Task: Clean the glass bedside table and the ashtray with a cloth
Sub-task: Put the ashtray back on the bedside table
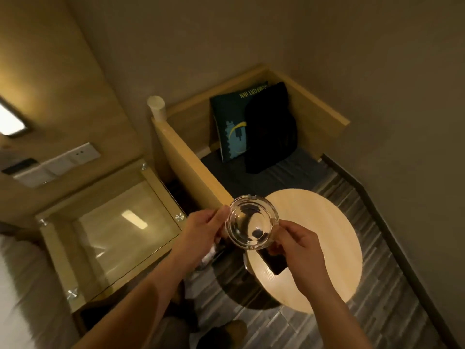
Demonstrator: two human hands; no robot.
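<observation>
Centre frame, the ashtray [251,222] hangs in mid-air, left grip [203,230] and right grip [299,245] each pinched on its rim. Smooth glass could slip and shatter on the floor [392,285]. The glass worktop [120,222] sits lower left.

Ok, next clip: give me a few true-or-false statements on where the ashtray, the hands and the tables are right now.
1. Both the left hand and the right hand hold the glass ashtray by its rim. True.
2. The glass ashtray rests on the glass bedside table. False: it is held in the air, over the near edge of the round wooden table.
3. A dark flat object lies on the round wooden table. True.
4. A single white cushion lies flat on the bench. False: two dark cushions lean upright in its corner.
</observation>
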